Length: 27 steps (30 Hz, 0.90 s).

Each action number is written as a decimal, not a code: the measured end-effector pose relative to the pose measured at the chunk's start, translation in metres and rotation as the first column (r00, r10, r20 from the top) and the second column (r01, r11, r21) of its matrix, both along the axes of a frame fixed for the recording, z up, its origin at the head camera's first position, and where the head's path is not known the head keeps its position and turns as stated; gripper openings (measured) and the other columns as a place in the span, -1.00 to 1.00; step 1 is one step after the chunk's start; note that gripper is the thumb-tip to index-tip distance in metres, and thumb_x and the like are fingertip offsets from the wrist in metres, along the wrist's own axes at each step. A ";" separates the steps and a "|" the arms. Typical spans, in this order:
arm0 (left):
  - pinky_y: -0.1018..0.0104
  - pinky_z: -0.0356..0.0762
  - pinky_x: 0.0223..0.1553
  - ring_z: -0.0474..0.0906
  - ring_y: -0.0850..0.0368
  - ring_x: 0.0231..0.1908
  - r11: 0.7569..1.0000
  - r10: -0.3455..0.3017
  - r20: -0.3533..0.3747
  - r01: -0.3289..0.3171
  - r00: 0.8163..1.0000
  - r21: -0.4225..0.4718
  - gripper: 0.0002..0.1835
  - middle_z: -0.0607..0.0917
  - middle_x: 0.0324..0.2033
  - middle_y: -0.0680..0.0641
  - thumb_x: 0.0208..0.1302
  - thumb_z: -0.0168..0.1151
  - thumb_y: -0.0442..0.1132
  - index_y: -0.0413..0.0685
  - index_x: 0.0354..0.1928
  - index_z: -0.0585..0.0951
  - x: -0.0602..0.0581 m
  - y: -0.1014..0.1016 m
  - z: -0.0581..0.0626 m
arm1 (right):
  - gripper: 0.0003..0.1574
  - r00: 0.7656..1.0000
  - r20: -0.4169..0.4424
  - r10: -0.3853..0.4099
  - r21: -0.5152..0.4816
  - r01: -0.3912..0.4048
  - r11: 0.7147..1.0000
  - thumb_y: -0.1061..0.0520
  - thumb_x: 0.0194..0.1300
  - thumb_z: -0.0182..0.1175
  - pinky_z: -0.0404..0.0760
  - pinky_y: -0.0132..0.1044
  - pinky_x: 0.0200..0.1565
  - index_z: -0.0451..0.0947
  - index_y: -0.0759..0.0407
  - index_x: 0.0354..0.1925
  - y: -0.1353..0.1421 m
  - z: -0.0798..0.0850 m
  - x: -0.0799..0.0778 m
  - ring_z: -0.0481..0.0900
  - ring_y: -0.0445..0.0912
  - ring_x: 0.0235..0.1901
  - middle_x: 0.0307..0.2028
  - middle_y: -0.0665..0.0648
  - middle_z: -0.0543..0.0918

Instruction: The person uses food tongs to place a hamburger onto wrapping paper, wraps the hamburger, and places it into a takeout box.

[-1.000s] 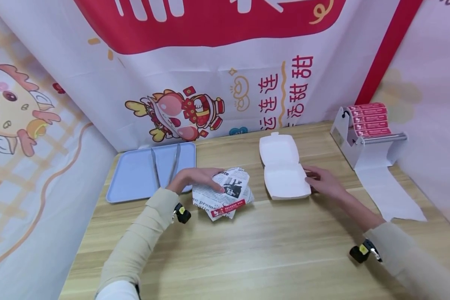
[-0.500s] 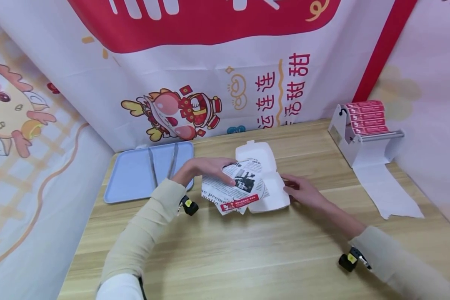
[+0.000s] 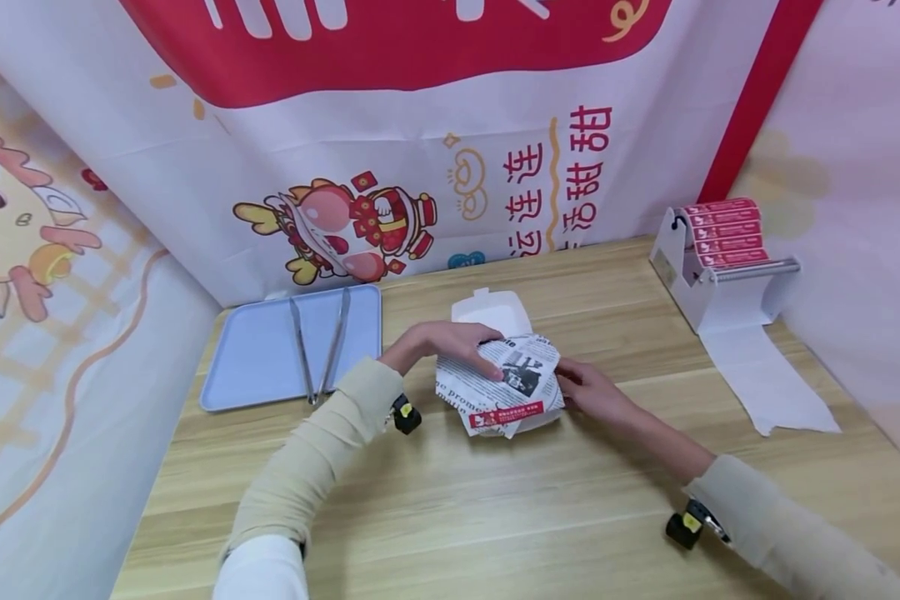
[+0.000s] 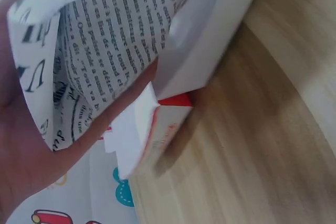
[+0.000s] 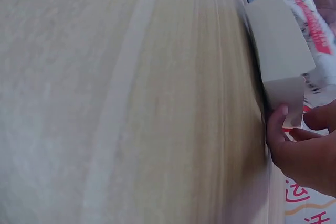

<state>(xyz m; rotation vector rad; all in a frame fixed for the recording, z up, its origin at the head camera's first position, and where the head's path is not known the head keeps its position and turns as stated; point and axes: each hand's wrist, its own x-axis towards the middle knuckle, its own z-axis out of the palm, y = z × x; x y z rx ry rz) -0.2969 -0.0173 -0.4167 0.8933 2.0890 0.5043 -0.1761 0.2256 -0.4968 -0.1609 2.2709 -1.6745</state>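
Note:
My left hand [image 3: 461,342] grips a flat parcel wrapped in newspaper-print paper [image 3: 525,371], with a red label [image 3: 506,415] across its front. The parcel lies over the lower half of an open white takeaway box [image 3: 495,310], whose raised lid shows behind it. In the left wrist view the printed wrapper [image 4: 113,40] folds around the palm, just above the box wall [image 4: 210,30]. My right hand [image 3: 596,393] holds the box at its right side; the right wrist view has the fingers curled at the corner of the box [image 5: 281,40].
A pale blue tray [image 3: 247,358] with metal tongs [image 3: 300,342] on it stands at the left. At the right is a label dispenser [image 3: 708,271] with red labels and a hanging paper strip [image 3: 765,375]. A printed cloth backdrop [image 3: 420,108] rises behind the wooden table [image 3: 420,525].
The parcel has moved right with my left hand, from beside the box to over its lower half. My right hand has slid the box left toward it.

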 end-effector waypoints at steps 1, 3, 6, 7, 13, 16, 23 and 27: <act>0.09 0.19 0.47 0.30 0.03 0.37 1.000 -0.008 -0.013 0.008 1.000 -0.001 -0.10 0.38 0.40 -0.11 0.23 0.30 0.13 -0.13 0.50 0.22 0.001 0.001 -0.001 | -0.40 1.000 0.015 0.000 -0.025 0.000 1.000 0.24 0.55 -0.14 0.63 -0.23 0.14 0.14 0.43 0.46 0.000 0.000 0.000 0.48 0.21 0.25 0.37 0.50 0.34; 0.09 0.22 0.45 0.33 0.03 0.35 1.000 -0.020 -0.030 0.020 0.999 -0.005 -0.14 0.42 0.37 -0.11 0.26 0.28 0.13 -0.13 0.48 0.25 0.002 0.001 -0.005 | -0.39 0.999 0.034 0.004 -0.056 -0.002 0.998 0.26 0.56 -0.19 0.59 -0.18 0.20 0.07 0.45 0.47 0.000 -0.001 -0.001 0.43 0.22 0.29 0.40 0.51 0.28; 0.11 0.26 0.42 0.38 0.06 0.30 0.999 -0.030 -0.050 0.031 0.998 0.009 -0.20 0.47 0.32 -0.08 0.27 0.28 0.11 -0.10 0.45 0.30 0.003 0.002 -0.007 | -0.38 0.999 0.052 -0.012 -0.053 0.015 0.998 0.25 0.56 -0.21 0.57 -0.15 0.22 0.06 0.43 0.48 0.000 -0.002 -0.001 0.44 0.18 0.29 0.41 0.48 0.28; 0.13 0.29 0.40 0.40 0.08 0.27 0.999 -0.036 -0.058 0.037 0.998 0.023 -0.22 0.49 0.29 -0.07 0.27 0.29 0.11 -0.09 0.44 0.33 0.003 0.002 -0.009 | -0.38 0.998 0.052 -0.020 -0.042 0.022 0.999 0.24 0.56 -0.20 0.57 -0.16 0.22 0.08 0.43 0.48 0.001 -0.002 -0.001 0.45 0.17 0.28 0.40 0.47 0.30; 0.21 0.37 0.30 0.46 0.16 0.15 0.994 -0.067 -0.119 0.076 0.991 0.074 -0.30 0.58 0.17 0.00 0.27 0.29 0.11 -0.04 0.38 0.42 0.001 0.005 -0.014 | -0.40 0.999 0.020 -0.043 0.021 0.043 0.999 0.21 0.54 -0.14 0.40 -0.11 0.32 0.19 0.39 0.45 0.001 -0.004 -0.001 0.36 0.18 0.35 0.39 0.41 0.35; 0.20 0.37 0.31 0.47 0.16 0.15 0.995 -0.059 -0.147 0.071 0.987 0.076 -0.31 0.59 0.17 -0.01 0.27 0.30 0.11 -0.05 0.36 0.44 0.000 0.005 -0.012 | -0.40 1.000 0.012 -0.024 0.015 0.024 1.000 0.23 0.53 -0.13 0.43 -0.18 0.29 0.17 0.43 0.44 0.001 -0.003 0.000 0.36 0.16 0.34 0.38 0.43 0.36; 0.18 0.36 0.35 0.48 0.10 0.19 0.989 -0.062 -0.150 0.081 0.987 0.125 -0.34 0.60 0.18 -0.08 0.28 0.32 0.02 -0.14 0.34 0.46 -0.007 0.006 -0.013 | -0.41 1.000 0.030 -0.001 -0.051 0.003 0.999 0.26 0.51 -0.10 0.55 -0.52 -0.04 0.21 0.52 0.39 0.002 -0.002 0.002 0.54 -0.19 0.02 0.26 0.51 0.46; 0.19 0.35 0.36 0.49 0.09 0.19 0.989 -0.086 -0.143 0.101 0.986 0.104 -0.36 0.61 0.17 -0.09 0.31 0.28 0.01 -0.16 0.34 0.45 -0.008 0.006 -0.012 | -0.40 0.999 0.046 0.004 -0.074 -0.001 0.997 0.21 0.54 -0.11 0.54 -0.52 0.02 0.18 0.46 0.43 0.003 -0.002 0.001 0.53 -0.20 0.08 0.33 0.47 0.41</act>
